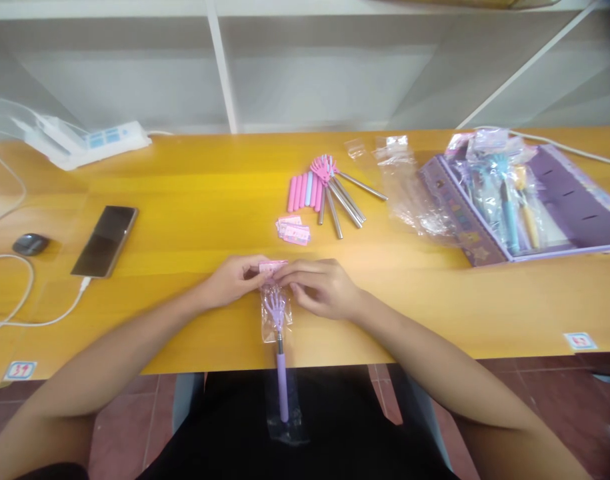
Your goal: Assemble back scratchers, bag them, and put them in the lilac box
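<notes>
Steadying a purple scratcher (282, 383) at the tabletop's (195, 200) front edge.
Left hand (239, 279) and right hand (322, 287) pinch its clear bag's (265, 327) top; bagged scratchers (509, 217) in the box (585, 193) look finished, while loose handles (297, 193) and metal rods (335, 215) seem left.

phone (106, 241) w/ cable (85, 284), blk mouse (30, 244), pwr strip (105, 145)
</notes>
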Demonstrator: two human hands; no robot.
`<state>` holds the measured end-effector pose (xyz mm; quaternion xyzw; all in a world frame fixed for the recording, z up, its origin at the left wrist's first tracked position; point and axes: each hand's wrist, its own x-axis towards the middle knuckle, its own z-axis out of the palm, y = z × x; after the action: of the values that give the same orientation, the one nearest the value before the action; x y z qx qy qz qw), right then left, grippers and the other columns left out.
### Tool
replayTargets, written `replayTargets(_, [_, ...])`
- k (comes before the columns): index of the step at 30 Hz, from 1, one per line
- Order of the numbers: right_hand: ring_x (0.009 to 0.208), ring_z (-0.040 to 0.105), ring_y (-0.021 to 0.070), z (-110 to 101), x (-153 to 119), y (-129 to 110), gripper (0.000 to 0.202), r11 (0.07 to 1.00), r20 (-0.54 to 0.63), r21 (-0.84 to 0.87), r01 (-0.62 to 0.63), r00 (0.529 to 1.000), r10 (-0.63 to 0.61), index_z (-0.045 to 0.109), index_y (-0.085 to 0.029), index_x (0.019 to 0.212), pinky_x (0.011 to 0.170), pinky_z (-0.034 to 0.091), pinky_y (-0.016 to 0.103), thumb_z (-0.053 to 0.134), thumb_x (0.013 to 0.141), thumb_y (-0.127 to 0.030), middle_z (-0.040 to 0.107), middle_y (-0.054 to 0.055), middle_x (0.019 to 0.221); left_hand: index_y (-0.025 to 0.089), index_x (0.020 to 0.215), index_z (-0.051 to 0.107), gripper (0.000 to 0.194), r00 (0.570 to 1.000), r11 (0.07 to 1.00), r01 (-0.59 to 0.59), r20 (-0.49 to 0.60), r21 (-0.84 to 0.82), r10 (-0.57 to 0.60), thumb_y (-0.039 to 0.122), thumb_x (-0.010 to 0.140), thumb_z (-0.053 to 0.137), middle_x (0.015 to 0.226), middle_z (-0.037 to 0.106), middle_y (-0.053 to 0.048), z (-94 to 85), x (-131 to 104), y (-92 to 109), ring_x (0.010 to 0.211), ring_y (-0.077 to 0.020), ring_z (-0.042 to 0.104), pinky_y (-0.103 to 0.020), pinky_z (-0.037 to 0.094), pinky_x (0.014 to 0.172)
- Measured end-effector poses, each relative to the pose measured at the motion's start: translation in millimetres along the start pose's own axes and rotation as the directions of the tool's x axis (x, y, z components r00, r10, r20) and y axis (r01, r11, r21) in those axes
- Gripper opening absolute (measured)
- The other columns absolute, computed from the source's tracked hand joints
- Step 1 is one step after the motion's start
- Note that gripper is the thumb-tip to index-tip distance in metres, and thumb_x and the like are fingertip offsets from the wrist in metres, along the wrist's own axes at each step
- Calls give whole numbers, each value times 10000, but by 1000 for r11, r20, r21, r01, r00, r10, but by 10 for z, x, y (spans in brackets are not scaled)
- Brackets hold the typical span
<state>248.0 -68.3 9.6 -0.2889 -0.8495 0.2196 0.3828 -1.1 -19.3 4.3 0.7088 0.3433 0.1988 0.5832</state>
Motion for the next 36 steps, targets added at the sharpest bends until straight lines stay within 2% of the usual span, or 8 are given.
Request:
replayTargets(9, [747,700,127,-37,-15,22,212,990,-65,-111,-83,995,76,711,-184,862,694,563,251,532,973,-159,758,35,902,163,1076,771,248,999,999,41,-22,-24,-41,373,987,673,931,766,-59,0,-31,-31,822,-192,711,-291,544,744])
replayTargets(13, [572,546,100,-77,-30,59,458,969,10,5,-248,969,248,578,-164,658,591,448,239,475,1082,-301,586,17,630,161,1116,764,269,998,991,62,18,-118,-60,377,985,671,945,785,-78,-2,-36,-1,839,-217,744,-306,563,745])
replayTargets(16, [506,572,85,-85,-19,33,436,798,354,352,-489,859,370,670,-144,850,541,467,207,491,1114,-441,588,-23,596,159,1085,767,261,999,987,38,19,-159,-35,384,968,704,966,789,-82,-25,-33,-12,854,-217,746,-302,562,760])
replayTargets(19, [491,607,81,-42,17,-55,374,527,648,504,-685,703,294,673,-139,1143,448,456,175,669,1027,-495,675,-24,709,154,995,765,281,1000,977,-17,-2,-214,17,429,949,734,926,771,-72,-66,-32,-51,832,-208,722,-292,544,758])
replayTargets(24, [513,605,71,115,71,-178,401,325,782,508,-797,586,214,639,-126,1091,463,491,158,794,935,-462,680,-12,717,154,1028,768,333,999,947,-29,-23,-321,22,469,918,761,932,756,-60,-114,-38,-126,824,-203,681,-286,509,757])
replayTargets(29, [543,608,74,228,64,-210,460,202,783,536,-820,572,245,639,-124,984,499,518,183,873,848,-496,683,-2,735,142,1074,776,414,999,905,-24,-34,-424,11,522,917,730,986,773,-89,-101,-36,-177,865,-235,696,-309,518,770])
replayTargets(32, [558,609,72,98,78,-225,461,201,744,557,-806,592,309,671,-120,949,506,502,188,894,820,-503,704,9,776,146,1123,759,435,997,865,-74,-18,-496,75,540,970,654,947,780,-92,-102,-29,-202,775,-220,711,-307,524,702])
replayTargets(36, [703,676,110,-622,89,-156,402,504,399,563,-655,750,528,764,-138,926,611,522,225,881,840,-513,762,56,872,146,1166,707,455,987,857,-87,75,-509,144,550,1041,537,900,803,-111,-119,-21,-193,647,-210,717,-319,520,638])
